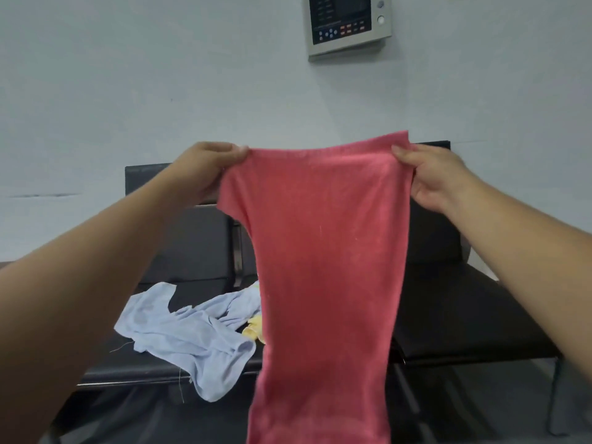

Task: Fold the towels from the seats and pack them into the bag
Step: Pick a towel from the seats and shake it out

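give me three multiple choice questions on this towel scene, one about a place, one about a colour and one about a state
1. Where does the light blue towel lie?
A. on the left seat, hanging over its front edge
B. on the floor
C. in a bag

2. What colour is the held towel?
A. yellow
B. green
C. red-pink

3. How do the left hand and the right hand meet the held towel?
A. both lie flat beneath it
B. each pinches a top corner
C. neither touches it

Answers:
1 A, the blue cloth lies crumpled on the left seat and droops over its front.
2 C, the cloth hanging between the hands is red-pink.
3 B, thumb and fingers close on the two top corners and the towel hangs down from them.
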